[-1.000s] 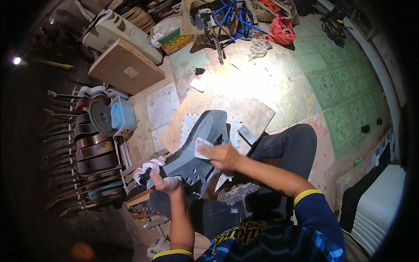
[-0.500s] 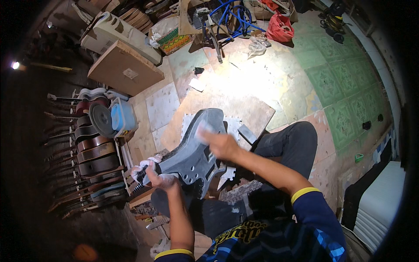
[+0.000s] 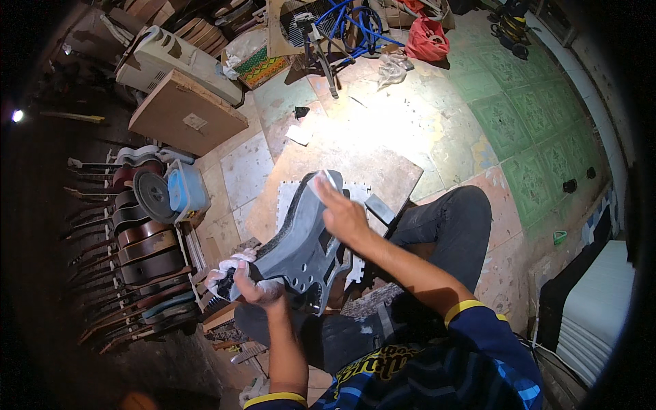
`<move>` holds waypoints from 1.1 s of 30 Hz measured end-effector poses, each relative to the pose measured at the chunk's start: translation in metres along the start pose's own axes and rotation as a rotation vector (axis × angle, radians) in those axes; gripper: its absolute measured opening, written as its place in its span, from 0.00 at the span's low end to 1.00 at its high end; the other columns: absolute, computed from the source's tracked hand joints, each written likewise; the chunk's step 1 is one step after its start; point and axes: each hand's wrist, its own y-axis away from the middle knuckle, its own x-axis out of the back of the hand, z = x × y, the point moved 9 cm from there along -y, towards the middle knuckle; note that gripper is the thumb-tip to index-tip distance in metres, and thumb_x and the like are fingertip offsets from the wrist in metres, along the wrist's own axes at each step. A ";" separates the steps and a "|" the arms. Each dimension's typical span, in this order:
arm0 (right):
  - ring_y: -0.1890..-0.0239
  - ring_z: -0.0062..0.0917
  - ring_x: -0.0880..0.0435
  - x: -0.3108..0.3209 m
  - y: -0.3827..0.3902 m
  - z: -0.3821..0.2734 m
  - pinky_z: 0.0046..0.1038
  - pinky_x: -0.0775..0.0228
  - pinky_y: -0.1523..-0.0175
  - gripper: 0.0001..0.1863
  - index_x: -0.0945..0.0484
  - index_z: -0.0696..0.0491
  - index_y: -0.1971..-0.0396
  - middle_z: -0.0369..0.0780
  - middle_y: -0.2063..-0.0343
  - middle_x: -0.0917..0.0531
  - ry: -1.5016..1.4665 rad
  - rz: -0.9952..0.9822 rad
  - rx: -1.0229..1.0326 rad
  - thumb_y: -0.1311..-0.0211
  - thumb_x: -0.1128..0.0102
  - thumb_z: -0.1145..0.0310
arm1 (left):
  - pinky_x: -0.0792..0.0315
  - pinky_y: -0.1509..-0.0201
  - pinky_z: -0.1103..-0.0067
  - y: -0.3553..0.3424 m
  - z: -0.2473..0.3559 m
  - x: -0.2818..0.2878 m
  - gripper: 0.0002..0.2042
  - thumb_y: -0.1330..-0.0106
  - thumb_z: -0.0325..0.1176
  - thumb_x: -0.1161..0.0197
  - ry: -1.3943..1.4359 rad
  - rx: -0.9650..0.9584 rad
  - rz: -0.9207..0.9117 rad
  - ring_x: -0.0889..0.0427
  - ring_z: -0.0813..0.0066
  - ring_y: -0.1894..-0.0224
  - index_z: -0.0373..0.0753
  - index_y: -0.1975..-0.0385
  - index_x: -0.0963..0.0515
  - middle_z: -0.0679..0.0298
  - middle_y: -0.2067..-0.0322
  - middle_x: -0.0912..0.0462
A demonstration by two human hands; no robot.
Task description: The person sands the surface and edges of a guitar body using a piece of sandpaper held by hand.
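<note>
A grey, dusty electric guitar body (image 3: 283,247) lies slanted over my lap, with several round holes and cutouts on its right side. Its lower left end is gripped by my left hand (image 3: 249,280), whose fingers look whitish; I cannot tell whether dust or cloth covers them. My right hand (image 3: 344,215) presses its stretched fingers on a small pale sheet (image 3: 331,179) at the body's far end, flat against the surface. What kind of sheet it is does not show clearly. Right of the body lies a grey rectangular block (image 3: 380,209).
Under the guitar body are a white jigsaw-edged mat (image 3: 281,205) and a wooden board (image 3: 280,171). Several guitars (image 3: 147,236) hang in a row at the left, near a blue tub (image 3: 186,189). Blue hose (image 3: 365,31) and a red bag (image 3: 428,39) lie at the back.
My right hand has moved slightly farther along the guitar body, toward its far end, and is less blurred. The left hand keeps its grip. The whole view has shifted a little.
</note>
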 end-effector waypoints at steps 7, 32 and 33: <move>0.56 0.50 0.13 0.004 -0.005 0.002 0.39 0.15 0.57 0.40 0.35 0.49 0.28 0.50 0.30 0.32 0.010 -0.122 -0.048 0.47 0.47 0.81 | 0.25 0.59 0.71 -0.004 0.017 -0.023 0.15 0.39 0.20 0.49 -0.036 -0.080 -0.091 0.27 0.71 0.69 0.44 0.54 0.38 0.65 0.71 0.32; 0.39 0.49 0.23 0.004 -0.006 -0.003 0.40 0.26 0.38 0.39 0.38 0.50 0.27 0.48 0.28 0.35 -0.240 -0.079 -0.150 0.44 0.52 0.80 | 0.25 0.58 0.69 -0.007 -0.003 -0.023 0.15 0.39 0.21 0.49 0.337 0.142 0.069 0.28 0.70 0.68 0.43 0.54 0.38 0.63 0.71 0.31; 0.39 0.49 0.23 0.002 -0.006 -0.003 0.40 0.26 0.38 0.39 0.38 0.50 0.27 0.48 0.28 0.35 -0.239 -0.081 -0.160 0.44 0.52 0.80 | 0.25 0.59 0.69 -0.006 0.001 -0.025 0.15 0.39 0.21 0.49 0.305 0.116 0.059 0.28 0.71 0.68 0.43 0.54 0.38 0.64 0.71 0.32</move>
